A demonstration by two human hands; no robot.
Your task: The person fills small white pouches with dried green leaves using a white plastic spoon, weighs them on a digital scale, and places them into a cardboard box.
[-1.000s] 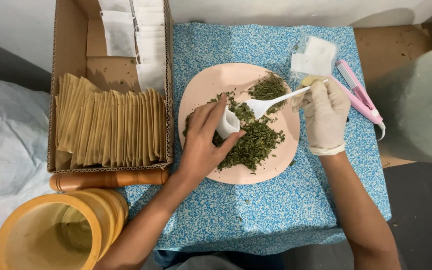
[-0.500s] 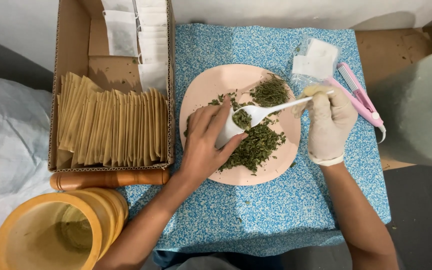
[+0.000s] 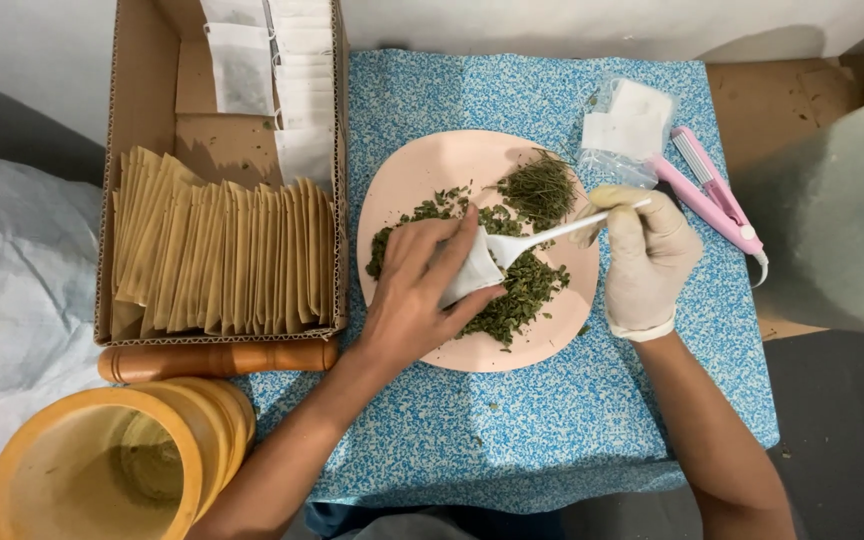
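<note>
Fingers (image 3: 449,243) of the bare left hand (image 3: 414,295) are curled shut around a small white bag (image 3: 470,275), pinching it so its mouth faces the spoon. That hand lies over the middle of the pink plate (image 3: 422,170), right on top of the pile of dried green leaves (image 3: 522,290). At about 3 o'clock from it is the right hand (image 3: 645,255), in a pale glove. Its fingers are closed around the handle of a white plastic spoon (image 3: 542,238), and the scoop end of the spoon sits at the opening of the bag. A smaller heap of green bits (image 3: 540,188) lies on the plate at about 1 o'clock.

The plate sits on a table with a blue speckled cloth (image 3: 552,420). At 1 o'clock from the plate there is a clear pack of white bags (image 3: 627,130), and just beside it, at about 2 o'clock, lies a pink tool with a cord (image 3: 712,195).

At 9 o'clock from the plate stands a cardboard box (image 3: 132,90). It holds a row of tan paper packets (image 3: 222,258) standing on edge, with white filled bags (image 3: 292,90) at its far end. A wooden stick (image 3: 217,358) lies just along the near side of the box. At 7 o'clock there is a big yellow pot (image 3: 72,470), tipped a little toward the camera. A white sack (image 3: 2,300) lies far off at 9 o'clock
</note>
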